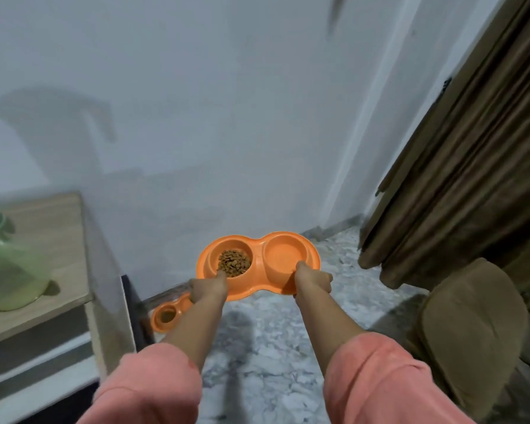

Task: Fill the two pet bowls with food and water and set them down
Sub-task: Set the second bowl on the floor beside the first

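Head view: a person in pink sleeves holds an orange double bowl above a marbled floor, the left hand gripping its near-left rim and the right hand its near-right rim. Kibble fills the left well; whether the right well holds water cannot be told. A second orange bowl sits on the floor by the wall, beside a wooden table carrying a green jug. Brown curtains and a cushion close the right side; open floor lies between.
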Demonstrator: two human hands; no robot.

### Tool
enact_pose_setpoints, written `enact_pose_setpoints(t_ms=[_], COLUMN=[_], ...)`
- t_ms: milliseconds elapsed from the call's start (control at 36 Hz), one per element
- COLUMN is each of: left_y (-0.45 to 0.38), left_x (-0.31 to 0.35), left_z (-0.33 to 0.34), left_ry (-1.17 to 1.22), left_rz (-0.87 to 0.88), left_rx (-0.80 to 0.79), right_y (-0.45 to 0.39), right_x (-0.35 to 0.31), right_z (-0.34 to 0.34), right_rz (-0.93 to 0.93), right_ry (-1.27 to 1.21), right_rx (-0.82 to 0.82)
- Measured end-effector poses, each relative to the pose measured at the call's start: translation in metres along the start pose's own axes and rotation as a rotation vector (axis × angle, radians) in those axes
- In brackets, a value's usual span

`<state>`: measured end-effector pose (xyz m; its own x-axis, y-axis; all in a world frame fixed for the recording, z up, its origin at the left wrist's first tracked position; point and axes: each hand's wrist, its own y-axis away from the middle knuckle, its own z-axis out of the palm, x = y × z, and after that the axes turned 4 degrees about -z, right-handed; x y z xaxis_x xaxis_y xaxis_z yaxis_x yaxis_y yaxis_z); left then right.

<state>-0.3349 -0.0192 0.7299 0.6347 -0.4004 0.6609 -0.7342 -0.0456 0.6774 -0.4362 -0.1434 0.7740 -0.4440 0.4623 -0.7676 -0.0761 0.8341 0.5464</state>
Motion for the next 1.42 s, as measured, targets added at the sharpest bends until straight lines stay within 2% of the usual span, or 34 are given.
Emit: enact_pose_setpoints(t_ms=[250,361,528,750,917,1083,1417], left_y=[-0.028,-0.081,-0.091,-0.199,-0.272,-0.385,-0.592], left_x=[0.027,0.02,0.052,0.068,0.049,0.0,-0.131], left_z=[0.07,0.098,0.115,0.158,0.199,0.251,0.365], left_ry=[0.233,0.252,0.289,0.257,0.159,0.095,0.251], left_rz=[-0.069,-0.117,-0.138,-0.189,-0.28,-0.349,-0.402], left_rx=[0.122,0.167,0.243,0.227,0.197,0.198,0.185], right_y=[-0.098,-0.132,-0.183,-0.271,-0.351,-0.453,-0.631], right_x=[-0.059,-0.071,-0.078,-0.078,-0.039,0.042,0.203], right_z=[0.025,0.047,0.092,0.174,0.233,0.304,0.421], right_rz=[-0.058,-0.059,-0.036,-0.006,0.036,0.063,0.058], right_ry=[0.157,0.223,0.275,0.33,0.395,0.398,0.457], right_rx=[-0.172,-0.216,-0.26,-0.258,-0.234,-0.264,-0.323])
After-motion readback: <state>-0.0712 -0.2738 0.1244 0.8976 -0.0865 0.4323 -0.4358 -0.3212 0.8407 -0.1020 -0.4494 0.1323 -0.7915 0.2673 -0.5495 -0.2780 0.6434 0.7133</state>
